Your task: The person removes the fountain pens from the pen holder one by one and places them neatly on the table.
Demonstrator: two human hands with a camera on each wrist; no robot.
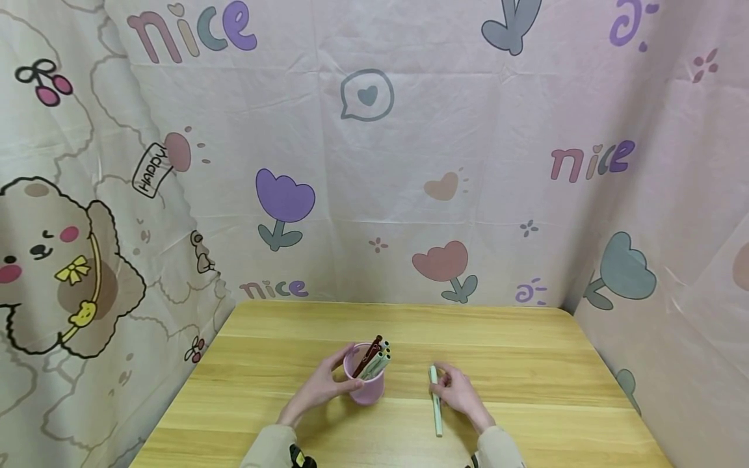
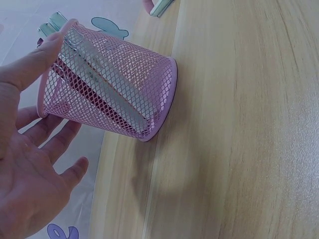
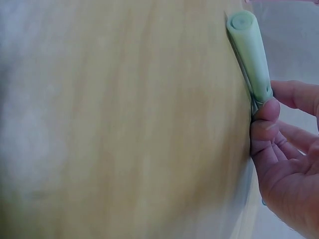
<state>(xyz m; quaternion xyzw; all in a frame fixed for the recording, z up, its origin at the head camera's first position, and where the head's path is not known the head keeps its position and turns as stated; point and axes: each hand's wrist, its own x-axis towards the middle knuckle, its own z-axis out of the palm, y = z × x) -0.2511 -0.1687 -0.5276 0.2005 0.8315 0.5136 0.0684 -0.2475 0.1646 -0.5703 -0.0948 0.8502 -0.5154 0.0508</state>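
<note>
My left hand (image 1: 320, 385) grips a pink mesh pen holder (image 1: 368, 392) near its rim, thumb on one side and fingers round the other. Inside the holder stand a dark red pen (image 1: 367, 358) and several pale green pens (image 1: 373, 368), leaning to one side. In the left wrist view the mesh wall (image 2: 124, 62) shows their shafts through it. Off to the right, my right hand (image 1: 460, 391) pinches a pale green pen (image 1: 437, 417) between thumb and fingers. Its blunt round end (image 3: 242, 21) faces the right wrist camera.
Both hands work over a light wooden table (image 1: 281, 325). A printed cloth (image 1: 398, 143) with flowers and lettering hangs behind it, and more cloth (image 1: 52, 143) hangs at the sides.
</note>
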